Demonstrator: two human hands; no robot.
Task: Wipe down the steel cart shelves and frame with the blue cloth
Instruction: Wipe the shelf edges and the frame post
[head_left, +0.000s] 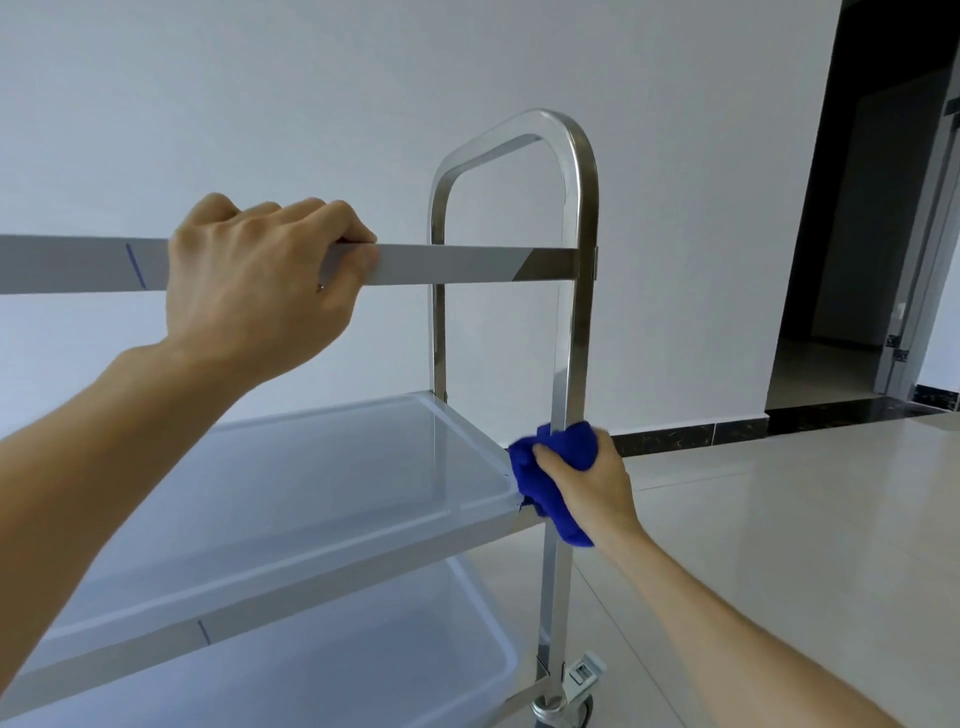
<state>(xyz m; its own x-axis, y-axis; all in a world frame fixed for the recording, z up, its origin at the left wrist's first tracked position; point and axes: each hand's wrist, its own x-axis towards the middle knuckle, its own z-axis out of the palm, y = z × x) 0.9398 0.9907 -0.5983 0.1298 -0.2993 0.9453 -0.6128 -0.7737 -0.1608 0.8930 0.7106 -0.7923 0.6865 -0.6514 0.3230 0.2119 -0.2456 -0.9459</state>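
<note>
The middle shelf (322, 478) lay bare, with open room between it and the top rail (467, 265). The near post (571, 338) and far post (439, 322) closed its right end; tiled floor (779, 519) beyond stood open.

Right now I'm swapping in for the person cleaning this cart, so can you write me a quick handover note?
Left hand: fingers gripping the top shelf edge, steadying the cart.
Right hand: clutching the blue cloth, pressed against the near upright post at the middle shelf corner.
Done: cannot tell which surfaces are already wiped.
Left: assume the shelves, posts and handle all need checking.
</note>
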